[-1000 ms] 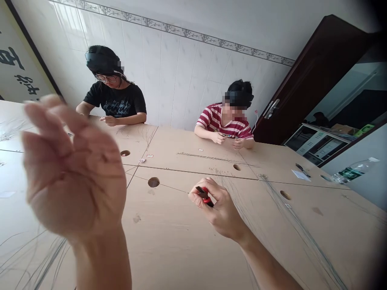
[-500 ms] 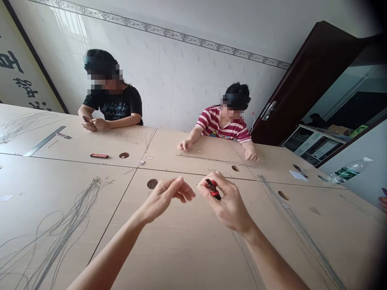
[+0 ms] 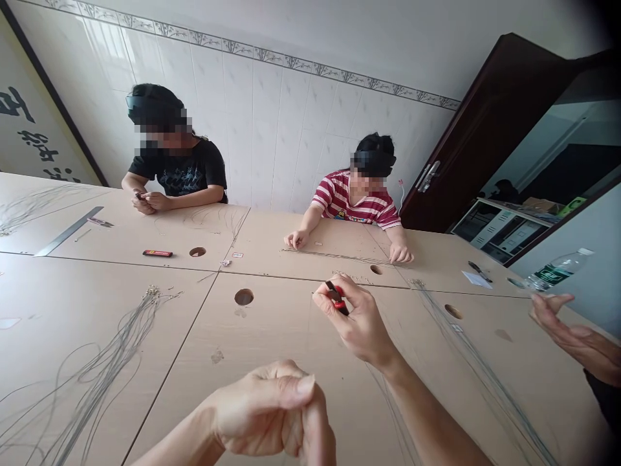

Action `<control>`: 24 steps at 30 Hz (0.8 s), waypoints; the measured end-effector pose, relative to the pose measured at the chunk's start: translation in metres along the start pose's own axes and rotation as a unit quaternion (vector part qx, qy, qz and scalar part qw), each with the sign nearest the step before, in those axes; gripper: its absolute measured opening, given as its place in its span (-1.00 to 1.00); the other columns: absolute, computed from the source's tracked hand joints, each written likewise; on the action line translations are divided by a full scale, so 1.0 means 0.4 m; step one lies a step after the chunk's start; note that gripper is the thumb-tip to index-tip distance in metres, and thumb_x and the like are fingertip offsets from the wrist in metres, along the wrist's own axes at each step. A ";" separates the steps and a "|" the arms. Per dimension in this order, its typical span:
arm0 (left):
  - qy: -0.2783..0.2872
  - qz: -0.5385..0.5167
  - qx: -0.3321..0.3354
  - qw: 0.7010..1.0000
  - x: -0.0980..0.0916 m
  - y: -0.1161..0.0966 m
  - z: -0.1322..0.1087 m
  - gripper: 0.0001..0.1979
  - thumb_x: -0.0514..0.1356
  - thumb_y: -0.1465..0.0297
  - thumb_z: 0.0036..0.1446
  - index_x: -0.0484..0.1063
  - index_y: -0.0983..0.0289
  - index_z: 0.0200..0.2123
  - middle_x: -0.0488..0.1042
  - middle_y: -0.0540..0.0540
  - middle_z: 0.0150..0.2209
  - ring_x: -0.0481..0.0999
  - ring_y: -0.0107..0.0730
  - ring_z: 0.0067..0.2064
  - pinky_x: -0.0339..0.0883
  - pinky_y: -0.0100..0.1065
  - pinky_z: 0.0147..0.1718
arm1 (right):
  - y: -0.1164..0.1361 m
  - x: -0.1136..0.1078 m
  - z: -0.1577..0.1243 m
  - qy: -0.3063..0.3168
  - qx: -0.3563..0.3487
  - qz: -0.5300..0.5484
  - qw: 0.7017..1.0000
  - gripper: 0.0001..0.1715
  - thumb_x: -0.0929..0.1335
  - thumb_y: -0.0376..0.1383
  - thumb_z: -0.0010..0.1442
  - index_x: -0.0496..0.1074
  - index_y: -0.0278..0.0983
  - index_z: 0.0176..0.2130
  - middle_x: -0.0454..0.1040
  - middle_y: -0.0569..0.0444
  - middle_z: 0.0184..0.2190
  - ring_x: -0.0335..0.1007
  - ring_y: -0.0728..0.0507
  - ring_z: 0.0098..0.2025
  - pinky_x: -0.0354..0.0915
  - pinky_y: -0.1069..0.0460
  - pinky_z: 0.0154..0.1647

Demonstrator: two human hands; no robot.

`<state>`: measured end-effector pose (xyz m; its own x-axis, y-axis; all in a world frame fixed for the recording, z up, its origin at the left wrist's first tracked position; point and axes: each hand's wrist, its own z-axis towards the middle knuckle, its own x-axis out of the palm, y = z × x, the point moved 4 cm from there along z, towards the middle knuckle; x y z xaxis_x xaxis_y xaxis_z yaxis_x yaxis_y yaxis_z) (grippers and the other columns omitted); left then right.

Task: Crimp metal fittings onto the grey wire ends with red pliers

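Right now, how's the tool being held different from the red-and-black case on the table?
The tool is held up in the right grip; the case lies on the table, untouched. Fingers partly hide the tool, while the case shows whole. Both have red and black on them.

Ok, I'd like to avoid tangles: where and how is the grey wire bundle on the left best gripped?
Probably grip the wire bundle just below its far tips, where the strands gather; nearer the camera they fan into loops. I'd come from above with the left hand, pinching crosswise, since the bundle lies along the table and the right hand holds a tool.
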<state>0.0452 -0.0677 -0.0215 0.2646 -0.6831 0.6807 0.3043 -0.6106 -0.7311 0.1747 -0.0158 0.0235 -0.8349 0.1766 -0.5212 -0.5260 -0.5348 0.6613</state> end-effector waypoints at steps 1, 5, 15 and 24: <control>0.012 0.013 0.010 1.000 0.010 -0.007 -0.007 -0.45 0.21 -0.01 0.04 0.38 0.29 -0.75 0.34 0.12 -0.79 0.35 -0.38 -0.71 0.19 -0.39 -0.69 | -0.001 0.001 -0.002 0.000 0.002 0.002 1.000 -0.76 0.29 -0.32 0.28 0.22 -0.22 -0.45 0.18 0.19 -0.49 0.08 -0.03 -0.41 0.12 0.05 -0.32; -0.100 0.090 0.257 0.957 0.014 -0.125 -0.069 -0.53 0.21 0.05 0.08 0.37 0.18 -0.75 0.41 0.08 -0.72 0.44 -0.32 -0.61 0.34 -0.33 -0.63 | 0.002 0.006 -0.011 0.005 0.006 0.008 1.000 -0.76 0.28 -0.34 0.27 0.22 -0.21 -0.45 0.19 0.19 -0.51 0.08 -0.04 -0.40 0.11 0.05 -0.31; -0.269 0.075 0.506 0.816 -0.085 -0.313 -0.041 -0.55 -0.09 0.30 0.37 0.59 0.16 -0.33 0.52 -0.03 0.06 0.38 -0.31 0.19 0.33 -0.28 0.12 | 0.040 0.035 -0.029 0.042 -0.030 0.041 0.998 -0.80 0.30 -0.44 0.22 0.26 -0.20 -0.40 0.29 0.17 -0.46 0.14 -0.05 -0.35 0.15 0.04 -0.25; -0.262 0.383 0.238 0.853 -0.131 -0.171 0.046 -0.58 -0.01 0.24 0.33 0.48 0.31 -0.45 0.50 0.09 -0.38 0.43 -0.32 -0.28 0.28 -0.33 -0.21 | 0.035 0.018 -0.018 0.028 -0.040 0.000 0.999 -0.77 0.28 -0.54 0.17 0.31 -0.20 -0.38 0.33 0.17 -0.45 0.18 -0.06 -0.33 0.15 0.04 -0.23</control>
<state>0.0274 0.0173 -0.0065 0.8875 -0.4597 0.0307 0.1631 0.2512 -0.9541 0.1623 -0.0279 0.0252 -0.8239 0.1312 -0.5514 -0.5089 -0.5995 0.6177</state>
